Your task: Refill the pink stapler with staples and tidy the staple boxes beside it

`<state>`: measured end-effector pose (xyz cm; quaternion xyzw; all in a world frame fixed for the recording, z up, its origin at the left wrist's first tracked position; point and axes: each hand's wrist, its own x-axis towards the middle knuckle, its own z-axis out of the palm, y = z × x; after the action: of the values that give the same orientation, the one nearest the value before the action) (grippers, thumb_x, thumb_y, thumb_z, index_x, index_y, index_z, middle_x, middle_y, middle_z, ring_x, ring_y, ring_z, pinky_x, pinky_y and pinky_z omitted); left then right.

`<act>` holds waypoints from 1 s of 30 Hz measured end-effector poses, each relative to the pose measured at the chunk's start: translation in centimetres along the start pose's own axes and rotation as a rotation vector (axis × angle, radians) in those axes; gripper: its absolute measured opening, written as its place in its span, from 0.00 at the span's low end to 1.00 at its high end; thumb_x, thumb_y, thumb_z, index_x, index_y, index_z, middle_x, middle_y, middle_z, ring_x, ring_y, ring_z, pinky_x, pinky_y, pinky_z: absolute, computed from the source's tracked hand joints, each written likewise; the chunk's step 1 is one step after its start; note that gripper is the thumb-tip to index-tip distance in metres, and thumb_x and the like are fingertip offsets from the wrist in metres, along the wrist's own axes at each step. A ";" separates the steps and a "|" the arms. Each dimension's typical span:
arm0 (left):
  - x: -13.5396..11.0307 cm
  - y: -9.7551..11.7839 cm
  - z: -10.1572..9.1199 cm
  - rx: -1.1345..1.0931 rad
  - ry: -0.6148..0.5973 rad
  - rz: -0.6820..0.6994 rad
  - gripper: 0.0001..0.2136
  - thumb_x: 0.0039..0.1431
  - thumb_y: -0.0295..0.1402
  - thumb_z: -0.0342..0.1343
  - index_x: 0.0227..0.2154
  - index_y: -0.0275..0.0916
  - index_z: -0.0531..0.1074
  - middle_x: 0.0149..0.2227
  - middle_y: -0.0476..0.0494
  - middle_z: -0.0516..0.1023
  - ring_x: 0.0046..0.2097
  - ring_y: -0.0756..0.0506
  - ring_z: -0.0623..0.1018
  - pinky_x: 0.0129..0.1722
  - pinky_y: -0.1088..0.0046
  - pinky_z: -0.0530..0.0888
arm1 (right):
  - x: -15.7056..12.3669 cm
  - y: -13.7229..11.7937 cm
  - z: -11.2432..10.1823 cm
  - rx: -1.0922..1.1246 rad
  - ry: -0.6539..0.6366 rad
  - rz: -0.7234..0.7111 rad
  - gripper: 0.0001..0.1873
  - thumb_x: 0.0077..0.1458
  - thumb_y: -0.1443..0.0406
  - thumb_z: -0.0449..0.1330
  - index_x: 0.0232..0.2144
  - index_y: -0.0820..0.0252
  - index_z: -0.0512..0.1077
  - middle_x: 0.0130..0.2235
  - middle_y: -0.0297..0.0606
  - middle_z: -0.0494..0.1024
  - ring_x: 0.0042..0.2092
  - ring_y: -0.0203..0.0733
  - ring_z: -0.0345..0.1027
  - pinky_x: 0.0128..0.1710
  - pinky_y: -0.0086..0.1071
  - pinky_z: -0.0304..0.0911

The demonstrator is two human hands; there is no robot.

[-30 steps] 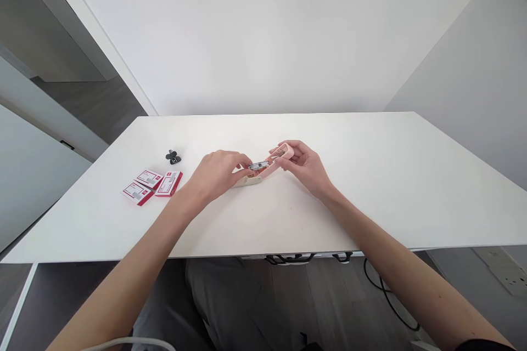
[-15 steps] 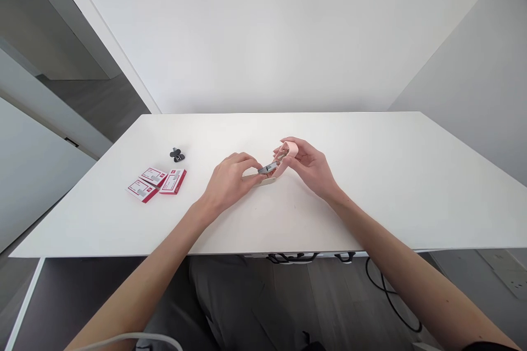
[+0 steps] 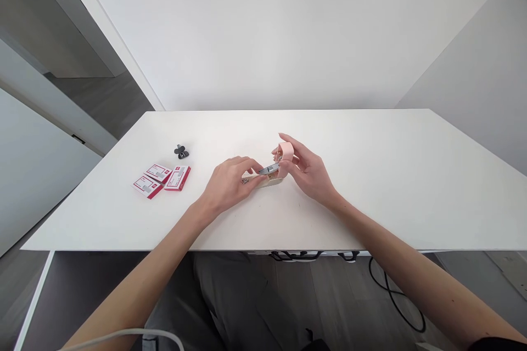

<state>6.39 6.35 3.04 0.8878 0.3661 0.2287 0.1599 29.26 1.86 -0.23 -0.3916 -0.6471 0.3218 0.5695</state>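
A small pink stapler [image 3: 285, 149] is opened up over the middle of the table, its pink top raised on the right. Its grey metal magazine [image 3: 269, 169] points left, above a cream base [image 3: 270, 182] low against the tabletop. My left hand [image 3: 228, 180] is closed, thumb and fingers pinching the stapler around the left end of the magazine and base. My right hand [image 3: 312, 173] holds the pink top from the right, thumb in front and fingers behind. Parts of the stapler are hidden by my fingers.
Three red-and-white small boxes [image 3: 177, 178] lie together on the left of the white table [image 3: 370, 186]. Just behind them is a small black object [image 3: 181, 151], perhaps a staple remover. A black cable [image 3: 395, 296] hangs below the table's front edge.
The pink top has tipped more upright, and my right hand has shifted slightly left with it. The left end of the base shows more between my left fingers. The camera view has shifted slightly.
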 end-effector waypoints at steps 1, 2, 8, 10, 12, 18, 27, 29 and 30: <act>-0.1 0.0 -0.1 -0.007 -0.007 0.004 0.11 0.69 0.45 0.58 0.40 0.44 0.78 0.41 0.47 0.84 0.42 0.43 0.81 0.39 0.65 0.72 | -0.1 0.0 0.1 -0.019 -0.018 0.006 0.29 0.70 0.50 0.61 0.69 0.43 0.66 0.53 0.40 0.81 0.56 0.49 0.76 0.59 0.50 0.74; -0.1 0.0 -0.2 -0.014 -0.015 0.007 0.12 0.69 0.45 0.57 0.40 0.44 0.78 0.41 0.47 0.84 0.43 0.43 0.81 0.39 0.65 0.72 | -0.1 0.0 0.2 -0.046 -0.038 0.010 0.29 0.71 0.50 0.60 0.69 0.44 0.66 0.54 0.41 0.80 0.55 0.50 0.76 0.58 0.50 0.74; -0.3 -0.1 -0.3 -0.032 -0.033 0.012 0.11 0.69 0.44 0.57 0.41 0.43 0.79 0.40 0.47 0.84 0.41 0.43 0.81 0.41 0.64 0.72 | -0.5 0.3 0.3 -0.334 -0.098 -0.033 0.25 0.73 0.50 0.55 0.66 0.45 0.70 0.47 0.40 0.81 0.42 0.48 0.75 0.48 0.46 0.74; -0.3 0.0 -0.3 -0.038 -0.032 0.014 0.11 0.69 0.44 0.57 0.40 0.43 0.78 0.39 0.47 0.84 0.41 0.43 0.81 0.41 0.64 0.72 | -0.5 0.4 0.3 -0.356 -0.118 -0.073 0.24 0.74 0.51 0.55 0.67 0.45 0.69 0.48 0.41 0.81 0.45 0.49 0.76 0.49 0.45 0.73; -0.2 0.0 -0.3 -0.034 -0.032 0.009 0.11 0.69 0.43 0.57 0.36 0.42 0.76 0.37 0.48 0.83 0.40 0.44 0.80 0.40 0.65 0.71 | -0.6 0.6 0.3 -0.357 -0.147 -0.119 0.24 0.74 0.53 0.55 0.67 0.46 0.69 0.51 0.42 0.81 0.50 0.50 0.76 0.51 0.45 0.72; -0.3 0.0 -0.3 -0.043 -0.036 -0.011 0.12 0.69 0.43 0.57 0.32 0.42 0.73 0.37 0.48 0.83 0.39 0.43 0.79 0.39 0.65 0.70 | -0.7 1.0 0.5 -0.397 -0.157 -0.159 0.23 0.74 0.55 0.55 0.67 0.46 0.70 0.54 0.44 0.82 0.55 0.52 0.74 0.55 0.48 0.71; -1.1 -1.3 -0.1 -0.053 0.017 0.012 0.17 0.66 0.45 0.60 0.52 0.44 0.73 0.53 0.42 0.81 0.55 0.38 0.78 0.57 0.57 0.74 | -0.7 0.8 0.4 -0.399 -0.154 -0.096 0.24 0.73 0.53 0.57 0.67 0.44 0.71 0.56 0.41 0.82 0.55 0.51 0.75 0.56 0.47 0.72; -1.5 -1.7 -0.1 -0.050 0.041 0.026 0.22 0.66 0.41 0.59 0.60 0.44 0.68 0.58 0.40 0.77 0.60 0.38 0.76 0.61 0.56 0.73 | -0.8 1.0 0.5 -0.415 -0.165 -0.101 0.24 0.73 0.53 0.57 0.67 0.43 0.71 0.55 0.41 0.82 0.55 0.51 0.75 0.56 0.47 0.72; -1.7 -1.9 -0.1 -0.046 0.051 0.028 0.23 0.66 0.39 0.58 0.63 0.45 0.66 0.60 0.39 0.75 0.62 0.38 0.74 0.62 0.55 0.72 | -0.8 1.1 0.5 -0.428 -0.179 -0.103 0.24 0.73 0.53 0.57 0.67 0.43 0.71 0.54 0.41 0.83 0.54 0.52 0.75 0.55 0.47 0.72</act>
<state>4.15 6.44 1.80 0.8827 0.3524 0.2620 0.1674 28.93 1.73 -1.64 -0.4397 -0.7677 0.1815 0.4294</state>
